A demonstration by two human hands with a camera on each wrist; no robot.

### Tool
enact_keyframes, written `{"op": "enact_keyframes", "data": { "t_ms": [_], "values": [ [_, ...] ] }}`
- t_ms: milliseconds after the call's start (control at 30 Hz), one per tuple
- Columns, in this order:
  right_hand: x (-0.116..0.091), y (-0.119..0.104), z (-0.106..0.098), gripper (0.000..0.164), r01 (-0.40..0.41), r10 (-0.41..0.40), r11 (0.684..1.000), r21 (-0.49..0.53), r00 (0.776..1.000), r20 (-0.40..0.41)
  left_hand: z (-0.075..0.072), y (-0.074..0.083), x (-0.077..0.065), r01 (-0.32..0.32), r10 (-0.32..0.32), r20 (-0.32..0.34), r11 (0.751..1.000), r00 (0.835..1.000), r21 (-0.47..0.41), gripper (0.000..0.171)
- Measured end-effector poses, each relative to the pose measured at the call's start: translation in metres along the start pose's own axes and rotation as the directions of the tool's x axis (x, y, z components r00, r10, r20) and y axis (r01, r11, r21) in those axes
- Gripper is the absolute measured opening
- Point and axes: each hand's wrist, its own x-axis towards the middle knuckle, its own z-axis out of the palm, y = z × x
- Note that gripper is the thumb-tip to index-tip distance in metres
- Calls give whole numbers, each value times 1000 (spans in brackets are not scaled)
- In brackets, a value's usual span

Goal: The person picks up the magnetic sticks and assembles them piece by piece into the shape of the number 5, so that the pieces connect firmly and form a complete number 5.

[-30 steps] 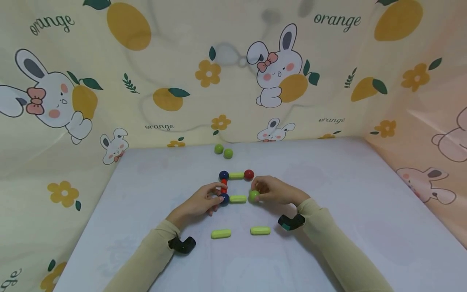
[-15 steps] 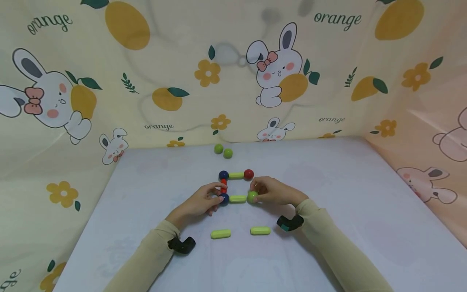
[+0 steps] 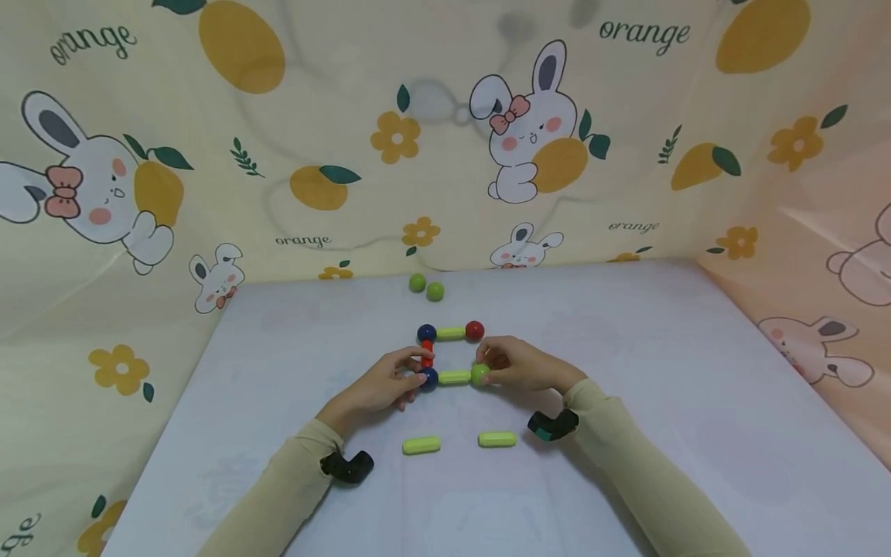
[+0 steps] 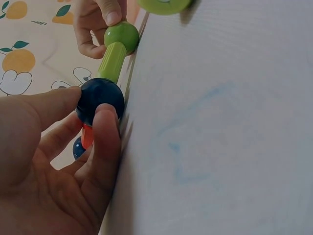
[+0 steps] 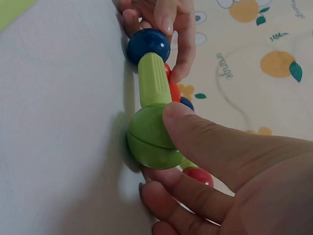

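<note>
My left hand (image 3: 381, 381) pinches the near dark blue ball (image 4: 100, 101) between thumb and fingers. My right hand (image 3: 524, 363) pinches a green ball (image 5: 153, 138), which sits against the right end of a yellow-green rod (image 3: 454, 377). That rod's other end meets the near blue ball. A red rod (image 3: 428, 352), partly behind my left fingers, links it to the far blue ball (image 3: 427, 333). From there another yellow-green rod (image 3: 451, 333) runs right to a red ball (image 3: 474, 331). Together the pieces form a three-sided frame, open on the right.
Two loose yellow-green rods (image 3: 421, 445) (image 3: 497, 439) lie on the white table (image 3: 445, 503) nearer to me. Two green balls (image 3: 417, 282) (image 3: 435, 292) rest at the back edge, before the printed cloth backdrop (image 3: 452, 155). Black wrist devices (image 3: 348, 467) sit on both sleeves.
My right hand has moved slightly left with the green ball, closing the gap to the end of the near yellow-green rod. My left hand has kept its hold on the blue ball.
</note>
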Motion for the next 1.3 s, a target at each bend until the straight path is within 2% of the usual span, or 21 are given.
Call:
{"op": "enact_keyframes", "data": {
  "t_ms": [333, 1100, 1300],
  "values": [
    [5, 13, -1, 23, 49, -50, 997, 66, 999, 18, 0, 1, 1, 13, -13, -3, 1000, 1000, 3, 42],
    [7, 17, -1, 26, 52, -56, 992, 111, 998, 32, 0, 5, -2, 8, -8, -2, 1000, 1000, 7, 43],
    [5, 15, -1, 27, 29, -32, 992, 119, 999, 26, 1, 3, -1, 8, -8, -6, 1000, 1000, 0, 41]
  ]
}}
